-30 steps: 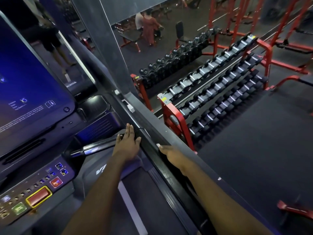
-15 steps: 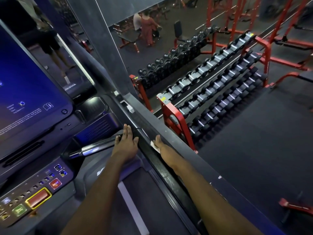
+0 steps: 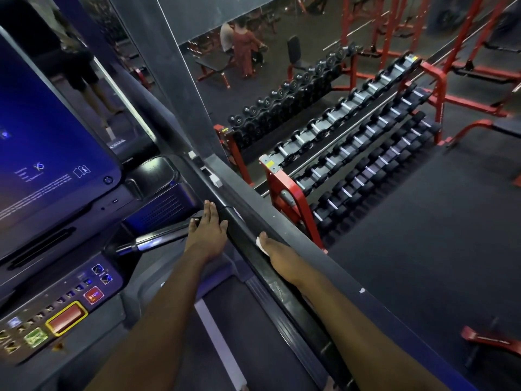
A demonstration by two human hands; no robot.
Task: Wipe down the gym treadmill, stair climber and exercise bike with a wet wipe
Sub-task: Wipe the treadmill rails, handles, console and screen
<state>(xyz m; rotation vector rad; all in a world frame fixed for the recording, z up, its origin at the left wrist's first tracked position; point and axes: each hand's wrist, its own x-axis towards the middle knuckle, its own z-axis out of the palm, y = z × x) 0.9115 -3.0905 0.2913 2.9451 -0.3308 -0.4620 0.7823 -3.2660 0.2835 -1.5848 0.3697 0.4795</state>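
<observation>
I stand on a treadmill with a blue-lit screen (image 3: 42, 142) and a button console (image 3: 64, 314) at the left. My left hand (image 3: 207, 235) lies flat with straight fingers on the front end of the black right side rail (image 3: 253, 249), beside a shiny grip bar (image 3: 158, 239). My right hand (image 3: 277, 258) is wrapped over the outer side of that rail and presses a white wet wipe (image 3: 261, 245) against it. Only a small corner of the wipe shows; the fingers are hidden behind the rail.
A grey ledge (image 3: 352, 280) and a mirror or glass pillar (image 3: 174, 80) run along the right of the rail. Below lie red dumbbell racks (image 3: 352, 153), red frames (image 3: 439, 69) and dark floor (image 3: 437, 235). Two people stand far back at a bench (image 3: 239, 49). The treadmill belt (image 3: 239, 334) is under my arms.
My right hand slid forward along the rail with the wipe between the first two frames, then eased back slightly. My left hand stayed on the rail's front end.
</observation>
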